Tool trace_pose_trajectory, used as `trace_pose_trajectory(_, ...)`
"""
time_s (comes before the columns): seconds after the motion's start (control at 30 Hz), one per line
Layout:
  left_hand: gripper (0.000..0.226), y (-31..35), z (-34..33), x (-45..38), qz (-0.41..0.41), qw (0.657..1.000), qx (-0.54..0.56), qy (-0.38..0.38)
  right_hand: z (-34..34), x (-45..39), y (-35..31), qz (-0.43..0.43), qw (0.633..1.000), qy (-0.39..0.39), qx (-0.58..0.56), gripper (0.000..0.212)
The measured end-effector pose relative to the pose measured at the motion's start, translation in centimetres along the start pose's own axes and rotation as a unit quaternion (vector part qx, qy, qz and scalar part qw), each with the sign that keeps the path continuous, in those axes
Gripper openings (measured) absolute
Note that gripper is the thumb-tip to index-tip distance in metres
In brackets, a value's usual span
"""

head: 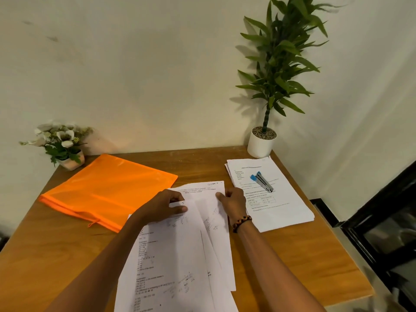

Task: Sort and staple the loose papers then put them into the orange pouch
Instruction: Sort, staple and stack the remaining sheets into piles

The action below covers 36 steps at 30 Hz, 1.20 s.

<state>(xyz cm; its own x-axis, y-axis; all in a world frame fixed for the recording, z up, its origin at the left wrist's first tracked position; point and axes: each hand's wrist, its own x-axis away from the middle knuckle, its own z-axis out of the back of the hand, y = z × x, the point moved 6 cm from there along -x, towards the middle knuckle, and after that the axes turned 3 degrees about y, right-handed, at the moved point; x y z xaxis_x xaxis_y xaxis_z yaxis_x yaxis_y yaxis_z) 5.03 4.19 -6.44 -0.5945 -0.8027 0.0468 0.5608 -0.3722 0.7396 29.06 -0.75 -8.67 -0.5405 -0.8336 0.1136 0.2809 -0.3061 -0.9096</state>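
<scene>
At the fingertips: the left hand (165,204) is lying on the fanned loose papers (180,251), its fingers curling over the top edge of a sheet and the thumb pressing flat beside a handwritten "5".
Right hand: the right hand (233,202) is resting on the right side of the same fan, thumb and forefinger seeming to be pinching the edge of the upper sheets; the other fingers are tucked behind and I cannot tell how they lie.
Wrist: a beaded bracelet (242,222) of dark and amber beads is circling the right wrist.
Loose papers: thin white printed sheets are spreading unevenly across the near middle of the table, corners splaying at different angles, with blocks of small type and faint pencil marks showing.
Second stack: a neater pile of printed pages (273,203) is lying to the right, near the fan but apart from it.
Stapler: a slim metal stapler (262,181) with blue plastic ends is resting on top of that pile.
Orange pouch: the orange pouch (105,190) is lying flat to the left of the papers, a glossy, slightly creased rectangle with a zip along its near edge.
Table: the wooden table (292,262) is showing warm, smooth grain.
Far corners: a small pot of white flowers (60,143) is standing at the left, a tall leafy plant (276,70) in a white round pot at the right.
</scene>
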Motion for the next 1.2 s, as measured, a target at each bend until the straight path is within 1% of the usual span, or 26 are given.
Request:
trace_pose_trajectory(0.07,0.01,0.9,0.1,-0.3,-0.021,1.0,0.003,0.005,0.0,0.2,0.2,0.024,0.999,-0.018,-0.025,0.037)
trace_pose_trajectory(0.13,0.01,2.1,0.4,-0.9,-0.033,0.999,0.014,0.031,0.0,0.8,-0.1,0.044,0.997,-0.046,-0.047,0.031)
trace_pose_trajectory(0.17,0.011,2.7,0.5,-1.2,-0.036,0.998,0.019,0.048,0.0,1.2,-0.3,0.055,0.995,-0.058,-0.052,0.026)
trace_pose_trajectory(0.23,0.014,3.9,0.7,-1.9,-0.04,0.996,0.017,0.081,0.2,1.5,-0.7,0.076,0.993,-0.066,-0.06,0.01)
trace_pose_trajectory(0.27,0.015,4.4,0.8,-2.3,-0.035,0.995,0.011,0.097,0.2,1.6,-1.0,0.088,0.992,-0.076,-0.057,0.008)
trace_pose_trajectory(0.3,0.016,4.8,0.8,-2.6,-0.028,0.994,0.006,0.11,0.2,1.7,-1.3,0.098,0.991,-0.083,-0.046,0.014)
trace_pose_trajectory(0.37,0.018,5.6,0.6,-3.2,-0.021,0.991,-0.002,0.134,0.5,2.2,-2.5,0.12,0.989,-0.088,-0.011,0.034)
trace_pose_trajectory(0.4,0.019,5.9,0.6,-3.4,-0.021,0.989,-0.004,0.146,0.6,2.4,-3.0,0.134,0.987,-0.09,0.0,0.04)
trace_pose_trajectory(0.43,0.021,6.1,0.5,-3.6,-0.021,0.988,-0.002,0.154,0.7,2.5,-3.2,0.143,0.985,-0.096,0.008,0.04)
trace_pose_trajectory(0.47,0.025,6.4,0.5,-3.7,-0.024,0.987,0.001,0.158,0.7,2.7,-3.5,0.152,0.983,-0.105,0.023,0.037)
trace_pose_trajectory(0.5,0.028,6.5,0.4,-3.9,-0.03,0.987,0.002,0.159,0.6,3.0,-3.7,0.152,0.981,-0.118,0.024,0.028)
trace_pose_trajectory(0.53,0.03,6.7,0.2,-4.1,-0.035,0.987,0.0,0.155,0.5,3.2,-3.6,0.149,0.979,-0.137,0.02,0.012)
trace_pose_trajectory(0.57,0.031,6.9,0.1,-4.3,-0.036,0.988,-0.005,0.148,0.2,3.3,-3.3,0.153,0.977,-0.147,0.014,0.014)
trace_pose_trajectory(0.6,0.032,7.0,-0.1,-4.5,-0.036,0.989,-0.006,0.143,0.2,3.4,-3.4,0.171,0.975,-0.142,0.017,0.03)
trace_pose_trajectory(0.63,0.032,7.2,-0.2,-4.7,-0.041,0.989,-0.006,0.142,0.2,3.4,-3.2,0.181,0.975,-0.131,0.018,0.037)
trace_pose_trajectory(0.67,0.034,7.4,-0.1,-4.7,-0.053,0.988,-0.009,0.148,0.4,3.5,-3.6,0.195,0.974,-0.116,0.015,0.038)
trace_pose_trajectory(0.73,0.047,7.5,0.6,-4.5,-0.074,0.98,-0.042,0.18,1.3,3.5,-4.3,0.209,0.975,-0.074,0.008,0.041)
trace_pose_trajectory(0.8,0.074,6.5,1.9,-4.0,-0.05,0.971,-0.063,0.223,2.5,2.6,-4.3,0.183,0.982,-0.04,-0.002,0.046)
trace_pose_trajectory(0.87,0.099,4.7,3.4,-3.2,0.008,0.965,-0.01,0.26,3.8,1.6,-4.2,0.166,0.985,-0.008,-0.04,0.048)
trace_pose_trajectory(0.9,0.106,4.1,3.9,-2.7,0.028,0.962,0.037,0.27,4.5,1.2,-4.1,0.153,0.986,-0.001,-0.06,0.053)
trace_pose_trajectory(0.93,0.107,3.7,4.3,-2.4,0.035,0.959,0.092,0.264,4.9,0.7,-4.1,0.151,0.985,-0.002,-0.084,0.052)
trace_pose_trajectory(0.97,0.099,4.0,4.2,-2.2,0.034,0.961,0.147,0.233,5.1,0.3,-4.3,0.151,0.982,-0.002,-0.11,0.047)
trace_pose_trajectory(1.03,0.066,5.2,2.9,-2.1,0.021,0.962,0.245,0.122,5.4,0.1,-5.2,0.155,0.976,-0.001,-0.152,0.038)
trace_pose_trajectory(1.07,0.056,5.4,2.2,-2.0,0.018,0.955,0.281,0.09,5.4,0.1,-5.6,0.156,0.973,-0.003,-0.172,0.038)
trace_pose_trajectory(1.1,0.053,5.4,2.0,-2.0,0.022,0.947,0.31,0.087,5.4,0.1,-6.0,0.159,0.967,-0.011,-0.197,0.038)
trace_pose_trajectory(1.2,0.051,5.5,2.8,-2.0,0.043,0.919,0.362,0.147,5.4,-0.1,-7.3,0.152,0.943,-0.069,-0.289,0.043)
